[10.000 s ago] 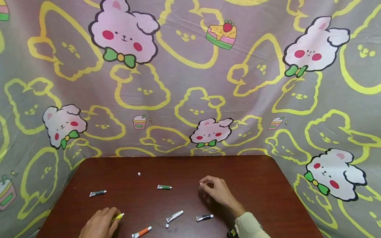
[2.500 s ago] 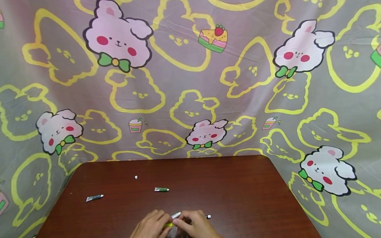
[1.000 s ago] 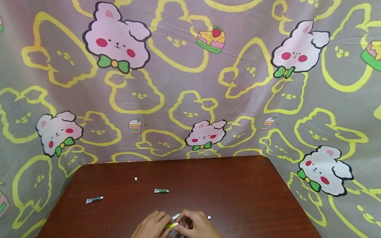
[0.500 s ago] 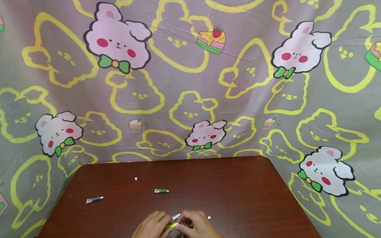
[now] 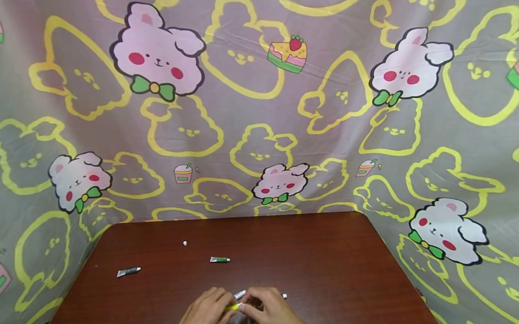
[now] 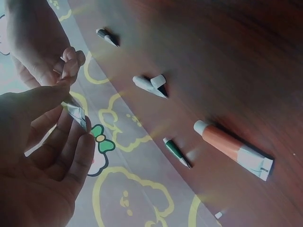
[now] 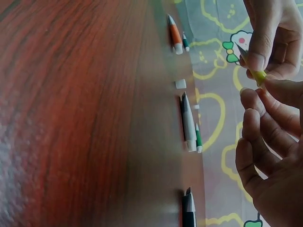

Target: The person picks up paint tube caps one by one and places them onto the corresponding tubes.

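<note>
- Left hand (image 5: 204,314) has the yellow tube (image 5: 232,307) pinched pretty snug between thumb and fingers, no real gap there.
- Right hand (image 5: 272,309) has thumb and fingertip closed on the tube's pale end, other fingers loosely curled.
- So yeah, the yellow tube's right between both hands, held up off the table (image 5: 311,249).
- Silvery tube (image 5: 239,295) is just past the grip, with a white cap (image 6: 158,81) near it.
- Black tube (image 7: 189,215) is off to the right, mostly behind the right hand from the head cam.
- Orange tube (image 6: 229,144) sits by the left hand.
- Green tube (image 5: 220,259): farther out beyond the grip.
</note>
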Motion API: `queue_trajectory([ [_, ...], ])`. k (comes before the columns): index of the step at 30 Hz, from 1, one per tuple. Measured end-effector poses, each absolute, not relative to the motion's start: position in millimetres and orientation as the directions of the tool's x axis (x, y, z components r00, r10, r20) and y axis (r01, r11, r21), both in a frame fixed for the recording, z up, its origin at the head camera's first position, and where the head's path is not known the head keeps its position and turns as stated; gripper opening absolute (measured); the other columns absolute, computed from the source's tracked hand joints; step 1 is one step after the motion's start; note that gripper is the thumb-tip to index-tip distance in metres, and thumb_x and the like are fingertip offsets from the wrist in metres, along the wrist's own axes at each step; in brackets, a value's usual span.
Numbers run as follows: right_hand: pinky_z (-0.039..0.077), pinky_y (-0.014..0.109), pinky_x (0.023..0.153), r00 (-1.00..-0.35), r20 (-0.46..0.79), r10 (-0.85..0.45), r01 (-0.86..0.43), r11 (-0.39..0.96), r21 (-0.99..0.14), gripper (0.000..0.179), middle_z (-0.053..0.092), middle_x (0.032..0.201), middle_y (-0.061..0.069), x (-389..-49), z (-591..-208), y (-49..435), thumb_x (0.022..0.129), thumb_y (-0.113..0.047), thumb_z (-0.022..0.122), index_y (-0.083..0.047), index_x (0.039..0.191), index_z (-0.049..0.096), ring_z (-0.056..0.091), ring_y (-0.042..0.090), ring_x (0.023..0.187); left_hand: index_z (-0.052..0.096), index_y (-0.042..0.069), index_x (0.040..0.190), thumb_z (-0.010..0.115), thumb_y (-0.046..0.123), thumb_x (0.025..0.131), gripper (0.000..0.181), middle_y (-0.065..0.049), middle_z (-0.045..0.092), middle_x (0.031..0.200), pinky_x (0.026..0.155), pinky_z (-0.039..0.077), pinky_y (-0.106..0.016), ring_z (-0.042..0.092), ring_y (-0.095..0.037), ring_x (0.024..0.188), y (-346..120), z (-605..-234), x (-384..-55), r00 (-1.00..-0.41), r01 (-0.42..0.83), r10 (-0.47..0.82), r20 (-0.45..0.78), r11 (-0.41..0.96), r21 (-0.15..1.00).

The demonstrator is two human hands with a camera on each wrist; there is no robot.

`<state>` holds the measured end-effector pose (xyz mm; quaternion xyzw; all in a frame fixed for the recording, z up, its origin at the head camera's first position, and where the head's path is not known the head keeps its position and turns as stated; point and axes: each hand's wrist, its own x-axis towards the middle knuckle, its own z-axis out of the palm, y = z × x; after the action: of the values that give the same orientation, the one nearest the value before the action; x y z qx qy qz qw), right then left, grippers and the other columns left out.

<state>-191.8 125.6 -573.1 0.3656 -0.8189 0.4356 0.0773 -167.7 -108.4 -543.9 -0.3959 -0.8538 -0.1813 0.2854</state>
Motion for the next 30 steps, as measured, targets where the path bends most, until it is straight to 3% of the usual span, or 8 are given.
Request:
queue_trajectory([
  [5,0.049,0.009,0.067,-0.746,0.439,-0.501,-0.642,0.365,-0.674,0.009,0.074,0.081,-0.005,-190.8,-575.6,124.8,0.102,-0.023,0.078,-0.017,0.096,0.075,0.055,-0.013,0.075,0.069,0.021,0.099,0.088,0.02,0.089,0.021,0.013,0.063,0.093,0.072,0.05,-0.023,0.055,-0.002,0.085,-109.9,-542.8,-167.3,-0.56,0.768,0.568,0.603,0.629,0.122],
  [14,0.051,0.011,0.065,-0.75,0.435,-0.498,-0.631,0.341,-0.697,0.008,0.075,0.08,-0.003,-189.9,-576.3,126.4,0.095,-0.011,0.082,-0.015,0.097,0.076,0.056,-0.013,0.074,0.071,0.021,0.099,0.092,0.018,0.084,0.026,0.014,0.063,0.093,0.074,0.051,-0.026,0.056,-0.003,0.085,-117.7,-541.8,-172.7,-0.565,0.742,0.541,0.622,0.664,0.097],
  [22,0.049,0.01,0.065,-0.783,0.4,-0.477,-0.594,0.38,-0.709,0.005,0.074,0.079,-0.007,-188.0,-578.6,130.0,0.097,-0.017,0.081,-0.018,0.095,0.077,0.056,-0.014,0.073,0.07,0.02,0.097,0.094,0.017,0.079,0.03,0.012,0.065,0.091,0.08,0.055,-0.032,0.061,-0.006,0.083,-128.4,-547.2,-182.1,-0.543,0.716,0.503,0.672,0.696,0.058],
  [30,0.051,0.012,0.067,-0.792,0.385,-0.473,-0.578,0.383,-0.72,0.006,0.075,0.079,-0.007,-186.6,-585.1,132.0,0.095,-0.017,0.082,-0.019,0.095,0.077,0.057,-0.014,0.073,0.07,0.021,0.095,0.096,0.013,0.075,0.034,0.013,0.065,0.089,0.071,0.052,-0.029,0.058,-0.007,0.081,-145.1,-558.3,-189.8,-0.606,0.668,0.474,0.639,0.739,0.085],
])
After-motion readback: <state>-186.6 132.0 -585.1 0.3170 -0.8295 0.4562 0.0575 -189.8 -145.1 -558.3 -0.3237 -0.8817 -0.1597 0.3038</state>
